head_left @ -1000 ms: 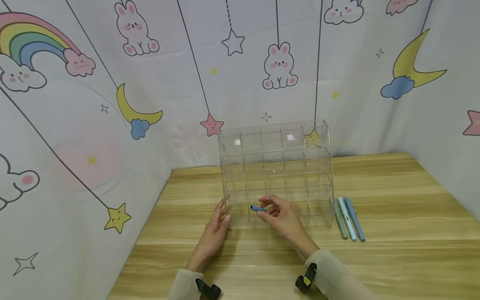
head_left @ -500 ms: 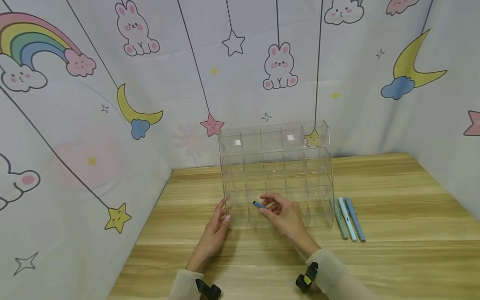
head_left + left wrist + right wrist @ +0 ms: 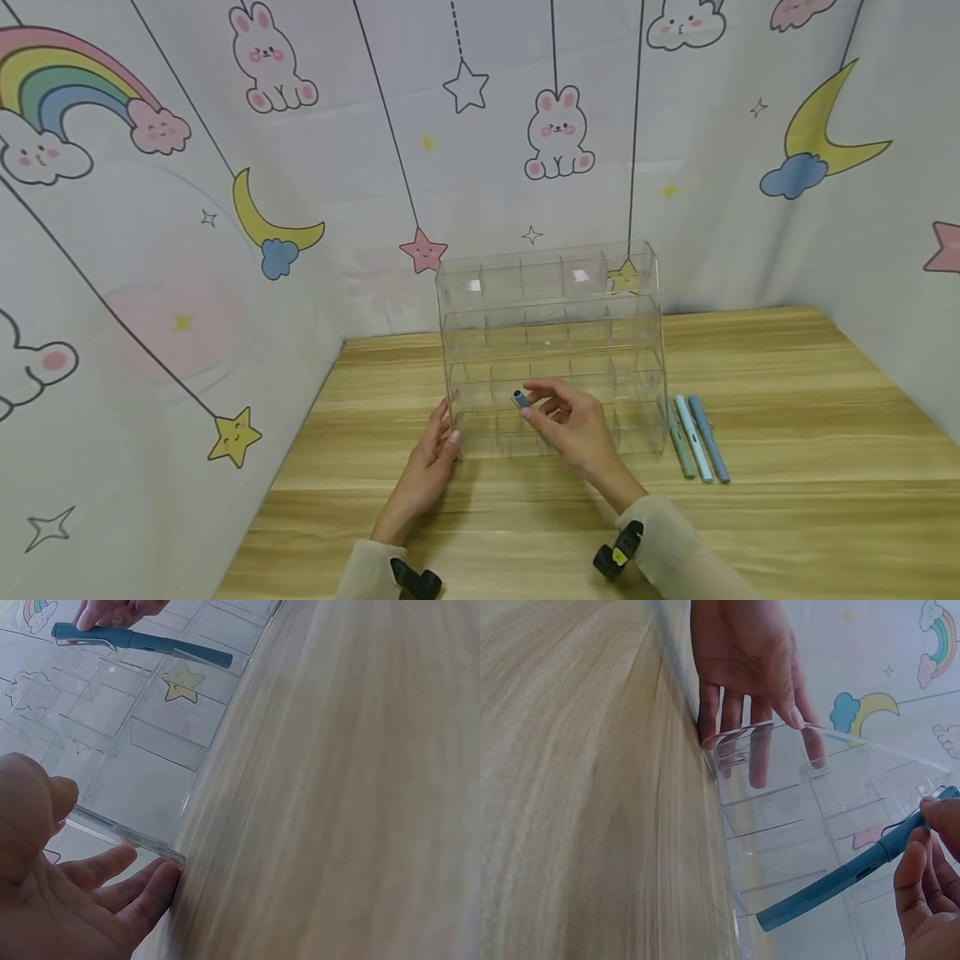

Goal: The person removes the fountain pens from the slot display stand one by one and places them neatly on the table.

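Note:
A clear acrylic organizer [image 3: 540,337] with stepped rows of compartments stands on the table. My left hand [image 3: 427,467] rests against its left side panel, thumb at the front edge and fairly straight fingers along the outside. In front of the lower rows, my right hand [image 3: 573,425] pinches a capped blue pen [image 3: 832,885] between thumb and fingers. The head view shows only one short end of that pen; both wrist views show its length and the clip on its cap. The pen is held in the air, in front of the compartments.
Right of the organizer lie three pens side by side: a green pen [image 3: 682,450], a light blue pen [image 3: 694,437] and a blue pen [image 3: 710,437]. A patterned curtain [image 3: 495,183] hangs behind the wooden table [image 3: 795,400].
My right hand has risen slightly and turned the blue pen, so its visible end points more upward and away instead of leftward. My left hand, the organizer and the three pens stay put.

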Motion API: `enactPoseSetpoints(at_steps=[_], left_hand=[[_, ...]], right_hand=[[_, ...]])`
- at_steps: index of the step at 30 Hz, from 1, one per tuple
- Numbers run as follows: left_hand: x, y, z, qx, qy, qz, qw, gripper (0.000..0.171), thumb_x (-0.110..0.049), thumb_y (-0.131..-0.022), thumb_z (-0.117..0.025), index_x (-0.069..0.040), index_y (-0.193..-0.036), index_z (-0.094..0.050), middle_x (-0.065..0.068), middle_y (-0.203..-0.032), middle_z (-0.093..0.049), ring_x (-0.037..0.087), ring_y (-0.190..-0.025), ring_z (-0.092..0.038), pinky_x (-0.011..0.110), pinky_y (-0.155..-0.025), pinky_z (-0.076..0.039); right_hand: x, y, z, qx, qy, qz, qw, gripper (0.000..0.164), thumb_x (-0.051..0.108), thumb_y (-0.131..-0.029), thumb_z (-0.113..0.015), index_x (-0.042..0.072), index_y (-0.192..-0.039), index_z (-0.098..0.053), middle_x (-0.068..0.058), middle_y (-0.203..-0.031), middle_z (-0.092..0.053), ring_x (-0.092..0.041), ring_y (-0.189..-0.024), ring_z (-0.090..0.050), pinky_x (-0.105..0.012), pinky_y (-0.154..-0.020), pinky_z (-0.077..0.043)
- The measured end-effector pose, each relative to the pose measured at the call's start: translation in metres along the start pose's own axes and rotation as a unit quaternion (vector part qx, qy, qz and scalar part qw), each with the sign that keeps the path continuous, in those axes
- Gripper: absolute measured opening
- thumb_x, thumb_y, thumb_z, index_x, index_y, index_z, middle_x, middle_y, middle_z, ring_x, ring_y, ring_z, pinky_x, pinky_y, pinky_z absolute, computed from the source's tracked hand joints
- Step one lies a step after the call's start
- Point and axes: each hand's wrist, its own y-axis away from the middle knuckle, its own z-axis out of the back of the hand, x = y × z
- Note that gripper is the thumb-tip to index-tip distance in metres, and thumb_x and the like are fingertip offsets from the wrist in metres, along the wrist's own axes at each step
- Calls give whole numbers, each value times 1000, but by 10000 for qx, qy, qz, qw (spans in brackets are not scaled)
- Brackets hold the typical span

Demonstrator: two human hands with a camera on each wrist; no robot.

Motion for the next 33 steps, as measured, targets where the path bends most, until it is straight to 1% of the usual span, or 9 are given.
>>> enactPoseSetpoints(at_steps=[3,10,12,15,16,20,22,28,33], left_hand=[[0,1,0,24,-39,-74,10000,62,-20,-117,-47,-17,-172,-20,34,-161,-48,48,-141,-60,59,-110,-51],[-1,0,1,18,-20,-76,10000,62,-20,-117,-47,-19,-173,-21,32,-161,-49,45,-140,-61,51,-106,-53],[-1,0,1,19,-32,-104,9999,62,-20,-117,-47,-18,-173,-21,31,-160,-50,45,-139,-62,49,-106,-53],[-1,1,1,36,-61,-186,9998,62,-19,-116,-47,-16,-172,-21,33,-159,-50,46,-138,-62,51,-105,-53],[-2,1,1,31,-47,-152,9999,62,-19,-116,-47,-17,-172,-21,32,-160,-50,46,-139,-62,52,-107,-53],[-1,0,0,42,-38,-114,9999,62,-19,-116,-47,-18,-173,-20,33,-161,-48,47,-141,-60,56,-109,-51],[0,0,0,21,9,-33,10000,62,-19,-116,-47,-21,-173,-21,31,-162,-49,46,-142,-60,56,-110,-51],[1,-1,-1,-1,48,-64,10000,62,-18,-117,-46,-21,-173,-21,30,-162,-49,46,-143,-59,56,-110,-51],[0,-1,-1,16,13,-63,10000,62,-18,-116,-47,-20,-173,-21,30,-161,-50,45,-141,-60,54,-108,-52]], right_hand=[[1,-1,1,-83,-31,56,9999,33,12,-95,-82,8,-128,-75,-13,-111,-78,-4,-88,-68,-22,-74,-58],[1,-3,5,-153,-267,244,9992,34,9,-97,-80,6,-130,-72,-15,-111,-76,-7,-92,-65,-24,-75,-56],[1,-3,7,-136,-330,283,9990,34,9,-98,-79,8,-131,-72,-15,-112,-75,-8,-93,-65,-25,-76,-56],[2,-4,9,-137,-371,284,9988,34,9,-98,-78,9,-132,-71,-15,-114,-74,-8,-95,-65,-25,-78,-56],[3,-5,10,-147,-379,282,9988,34,9,-99,-78,10,-132,-71,-15,-114,-73,-9,-96,-65,-25,-79,-56],[6,-6,13,-222,-406,276,9985,35,9,-100,-77,6,-134,-70,-15,-116,-72,-8,-96,-65,-25,-78,-55],[9,-6,15,-267,-426,275,9984,35,9,-100,-76,4,-134,-70,-16,-118,-73,-8,-97,-65,-25,-78,-55],[15,-7,20,-377,-429,303,9979,35,8,-100,-76,4,-134,-70,-17,-123,-73,-5,-99,-65,-22,-79,-55],[19,-7,23,-431,-411,292,9978,33,7,-99,-77,5,-132,-72,-17,-119,-75,-3,-100,-65,-20,-79,-55]])
